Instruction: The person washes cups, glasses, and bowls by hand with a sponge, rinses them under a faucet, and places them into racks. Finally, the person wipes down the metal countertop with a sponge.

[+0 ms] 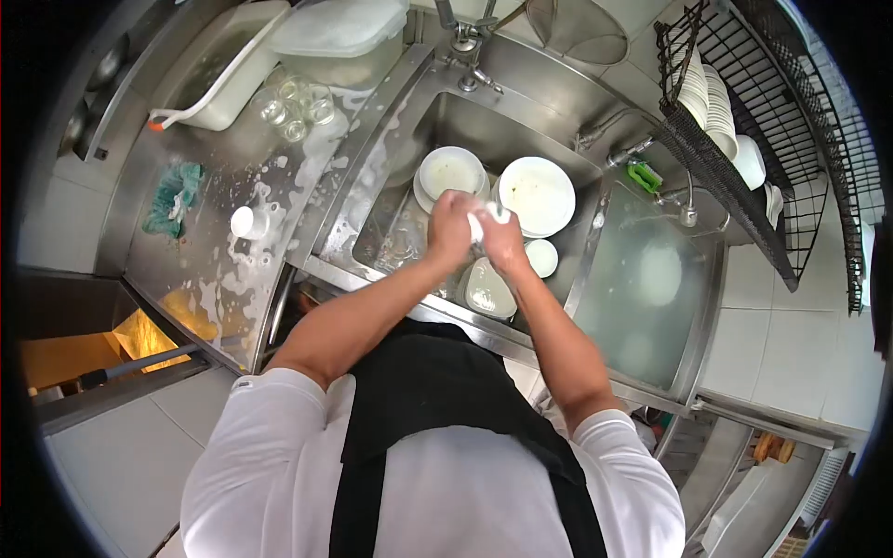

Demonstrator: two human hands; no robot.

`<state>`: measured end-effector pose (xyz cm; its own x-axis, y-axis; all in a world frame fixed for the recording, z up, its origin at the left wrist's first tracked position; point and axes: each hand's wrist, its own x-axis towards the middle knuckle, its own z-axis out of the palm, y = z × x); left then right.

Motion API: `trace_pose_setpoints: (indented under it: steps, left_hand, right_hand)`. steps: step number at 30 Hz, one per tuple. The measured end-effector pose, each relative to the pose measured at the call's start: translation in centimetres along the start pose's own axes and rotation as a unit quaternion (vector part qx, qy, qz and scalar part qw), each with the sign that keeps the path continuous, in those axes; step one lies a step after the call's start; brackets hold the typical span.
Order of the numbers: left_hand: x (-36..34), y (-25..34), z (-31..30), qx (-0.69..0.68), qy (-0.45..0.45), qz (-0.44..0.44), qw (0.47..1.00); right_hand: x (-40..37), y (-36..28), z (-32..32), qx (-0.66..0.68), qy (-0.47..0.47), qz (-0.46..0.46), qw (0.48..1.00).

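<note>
Stainless-steel sink basin (507, 126) below: I see left hand (450, 232) and right hand (503, 244) grasping a small, blurred white item (476, 229) between them. Rubbing step, I judge; next move calls for steady grips.

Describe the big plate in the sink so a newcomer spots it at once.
Start at the deep basin in the steel sink. Inside it, just beyond the right hand and slightly rightward, lies the plate. It's the widest round dish there, with small specks on its face.
</note>
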<state>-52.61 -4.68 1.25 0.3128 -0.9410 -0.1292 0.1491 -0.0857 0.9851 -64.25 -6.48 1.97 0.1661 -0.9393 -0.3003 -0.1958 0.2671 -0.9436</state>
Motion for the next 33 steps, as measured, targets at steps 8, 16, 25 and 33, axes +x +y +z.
trace_pose_setpoints:
  steps: [8,16,25,33]
  left_hand:
    - [4.2,3.1,-7.0,0.045,-0.197,-0.275,0.94]
    - [1.3,2.1,-12.3,-0.066,-0.363,-0.315,0.875]
    - [-1.8,1.6,-22.4,-0.012,-0.139,-0.239,0.961]
    - [0.9,7.0,-31.9,-0.066,0.115,0.048,0.99]
  right_hand:
    - [-4.2,-1.7,4.9,-0.143,-0.078,-0.218,0.962]
    - [-0.4,2.3,7.6,0.134,0.054,0.023,0.989]
    - [7.1,2.3,9.1,0.127,-0.044,0.241,0.961]
    - [10.8,-21.2,17.3,0.306,-0.113,-0.048,0.944]
